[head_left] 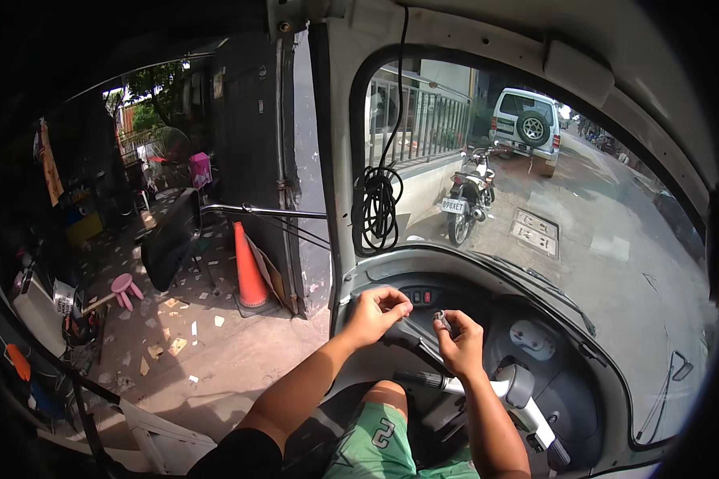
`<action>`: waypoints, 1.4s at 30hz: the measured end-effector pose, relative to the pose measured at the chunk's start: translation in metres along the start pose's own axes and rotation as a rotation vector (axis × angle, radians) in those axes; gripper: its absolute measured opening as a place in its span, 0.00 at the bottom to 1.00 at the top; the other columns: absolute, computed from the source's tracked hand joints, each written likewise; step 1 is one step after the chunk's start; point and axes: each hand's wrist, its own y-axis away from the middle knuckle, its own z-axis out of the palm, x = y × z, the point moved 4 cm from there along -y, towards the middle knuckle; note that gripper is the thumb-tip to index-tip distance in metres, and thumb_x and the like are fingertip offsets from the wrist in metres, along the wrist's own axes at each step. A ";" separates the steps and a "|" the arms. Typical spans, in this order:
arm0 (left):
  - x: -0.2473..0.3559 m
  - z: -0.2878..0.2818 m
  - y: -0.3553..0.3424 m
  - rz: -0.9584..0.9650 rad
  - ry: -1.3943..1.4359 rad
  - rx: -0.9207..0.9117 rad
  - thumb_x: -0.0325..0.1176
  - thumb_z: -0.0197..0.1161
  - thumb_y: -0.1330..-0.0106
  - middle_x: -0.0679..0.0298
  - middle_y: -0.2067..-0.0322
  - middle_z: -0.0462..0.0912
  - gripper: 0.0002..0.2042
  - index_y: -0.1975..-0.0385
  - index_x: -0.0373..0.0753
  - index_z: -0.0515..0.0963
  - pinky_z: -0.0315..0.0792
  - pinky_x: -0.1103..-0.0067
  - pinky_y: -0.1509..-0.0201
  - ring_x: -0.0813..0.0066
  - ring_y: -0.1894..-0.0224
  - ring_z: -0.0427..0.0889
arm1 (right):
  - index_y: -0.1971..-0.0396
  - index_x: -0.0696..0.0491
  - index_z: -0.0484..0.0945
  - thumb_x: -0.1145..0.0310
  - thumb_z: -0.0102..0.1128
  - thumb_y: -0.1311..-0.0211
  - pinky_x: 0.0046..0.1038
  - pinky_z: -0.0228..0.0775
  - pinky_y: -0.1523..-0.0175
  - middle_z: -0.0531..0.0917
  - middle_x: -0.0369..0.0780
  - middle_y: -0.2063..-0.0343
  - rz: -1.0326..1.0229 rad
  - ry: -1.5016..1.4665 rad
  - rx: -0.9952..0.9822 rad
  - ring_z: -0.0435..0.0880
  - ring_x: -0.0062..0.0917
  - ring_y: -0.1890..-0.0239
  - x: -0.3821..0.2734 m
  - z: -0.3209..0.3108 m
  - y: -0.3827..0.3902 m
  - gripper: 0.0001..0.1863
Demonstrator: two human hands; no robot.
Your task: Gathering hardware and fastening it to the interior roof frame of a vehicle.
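Both of my hands are raised over the dashboard of a small vehicle, a short gap between them. My left hand (pixel 377 314) is closed in a pinch, fingertips together; anything between them is too small to make out. A small grey object (pixel 440 318) sits between the thumb and fingers of my right hand (pixel 461 343); its kind does not show. Beneath and beside my right forearm lies the white and grey handlebar (pixel 521 399) with a black grip (pixel 420 378). Red and dark switches (pixel 422 297) are set in the dashboard just beyond my hands.
Coiled black cable (pixel 380 209) hangs on the windshield's left pillar. A round gauge (pixel 532 339) is right of my hands. Through the open left side are an orange traffic cone (pixel 250 267) and a pink stool (pixel 126 290). Outside ahead stand a motorcycle (pixel 473 191) and a white SUV (pixel 526 124).
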 end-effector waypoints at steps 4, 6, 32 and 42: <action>0.091 -0.058 0.029 0.172 -0.293 0.239 0.26 0.63 0.32 0.65 0.70 0.84 0.04 0.64 0.32 0.80 0.76 0.84 0.58 0.82 0.67 0.82 | 0.65 0.61 0.82 0.75 0.63 0.39 0.17 0.67 0.69 0.83 0.33 0.77 0.027 -0.154 0.026 0.76 0.10 0.75 -0.045 -0.017 0.000 0.06; 0.136 -0.070 0.035 0.342 -0.109 0.207 0.25 0.64 0.33 0.63 0.70 0.84 0.04 0.64 0.31 0.80 0.77 0.82 0.59 0.80 0.67 0.83 | 0.64 0.62 0.81 0.75 0.63 0.38 0.15 0.69 0.65 0.84 0.34 0.74 -0.014 -0.152 0.061 0.78 0.10 0.71 -0.064 -0.029 -0.006 0.06; 0.375 -0.089 -0.099 0.615 0.688 -0.388 0.35 0.65 0.38 0.66 0.68 0.83 0.09 0.62 0.39 0.80 0.77 0.80 0.60 0.79 0.66 0.81 | 0.77 0.53 0.84 0.57 0.63 0.45 0.33 0.74 0.63 0.83 0.43 0.79 -0.943 0.674 0.442 0.84 0.33 0.73 -0.412 -0.001 -0.197 0.14; 0.379 -0.082 -0.100 0.720 0.744 -0.179 0.27 0.67 0.40 0.65 0.66 0.85 0.09 0.61 0.38 0.81 0.78 0.75 0.51 0.77 0.60 0.83 | 0.77 0.54 0.85 0.54 0.65 0.50 0.37 0.76 0.62 0.83 0.46 0.81 -0.742 0.798 0.606 0.86 0.38 0.73 -0.415 -0.001 -0.217 0.17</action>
